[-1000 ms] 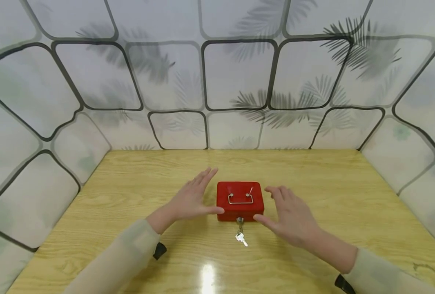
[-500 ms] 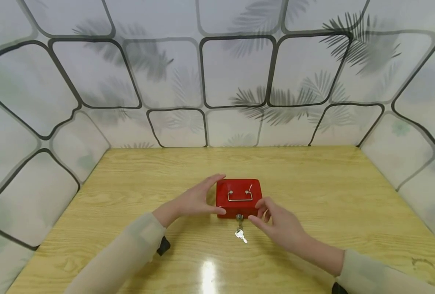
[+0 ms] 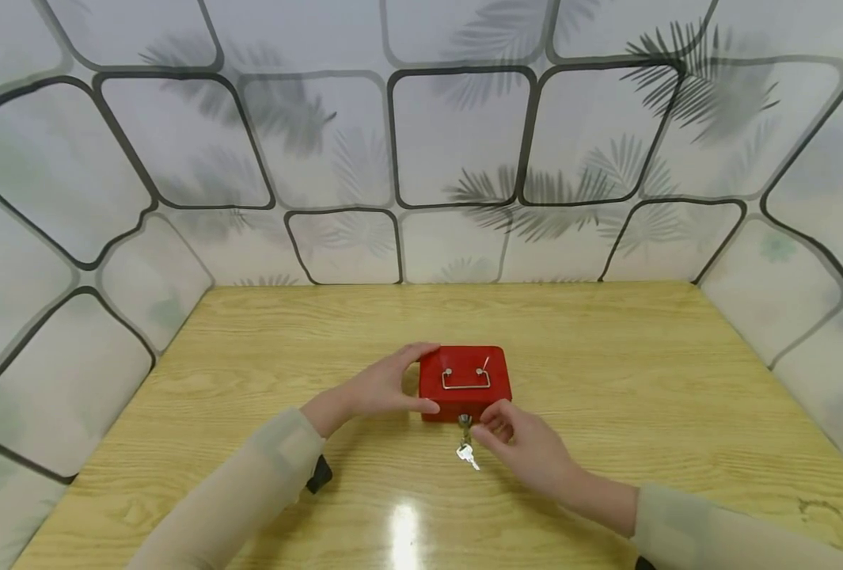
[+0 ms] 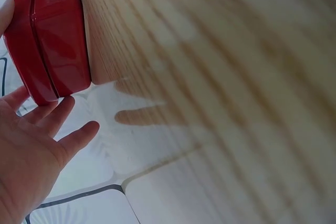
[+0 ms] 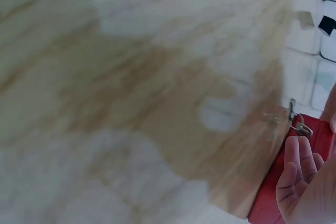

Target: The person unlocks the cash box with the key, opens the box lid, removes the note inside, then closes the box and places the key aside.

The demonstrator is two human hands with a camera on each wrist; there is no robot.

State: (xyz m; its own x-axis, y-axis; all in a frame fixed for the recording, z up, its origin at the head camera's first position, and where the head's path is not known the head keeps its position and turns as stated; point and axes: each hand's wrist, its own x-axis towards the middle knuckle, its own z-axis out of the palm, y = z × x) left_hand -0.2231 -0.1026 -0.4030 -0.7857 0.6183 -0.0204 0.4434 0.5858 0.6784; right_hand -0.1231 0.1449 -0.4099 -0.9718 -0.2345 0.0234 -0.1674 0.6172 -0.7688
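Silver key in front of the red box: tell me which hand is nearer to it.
Right. The right hand is just right of the silver key, fingertips close by; the left hand is farther off, at the left side of the red box.

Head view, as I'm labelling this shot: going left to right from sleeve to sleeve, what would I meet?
Left sleeve, left hand, red cash box, right hand, right sleeve.
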